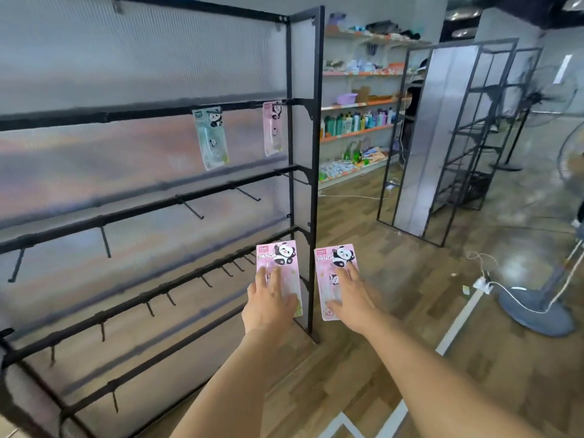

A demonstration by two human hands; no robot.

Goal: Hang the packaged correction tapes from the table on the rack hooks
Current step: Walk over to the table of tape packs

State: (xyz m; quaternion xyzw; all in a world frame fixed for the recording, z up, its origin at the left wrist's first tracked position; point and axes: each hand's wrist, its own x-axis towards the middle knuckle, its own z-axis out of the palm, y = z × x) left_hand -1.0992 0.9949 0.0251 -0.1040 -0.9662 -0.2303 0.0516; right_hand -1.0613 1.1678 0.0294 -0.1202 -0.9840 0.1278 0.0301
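Two pink panda packs are in your hands, seen from the head camera: your left hand [268, 303] holds the left pink pack [279, 273] upright in front of the rack's end post [316, 172], and your right hand [349, 297] holds the right pink pack [336, 279] just beside it, out past the post. Fingers lie along the card fronts; the thumbs are hidden behind, so the grip looks like a light pinch. Two packs already hang from the upper bar: a green pack [211, 137] and a pink hung pack [273, 128]. You appear to be carrying, not yet hanging. Next, I judge, lift each card so its top hole meets a bare hook [249, 193] on the bar below. No table is in view.
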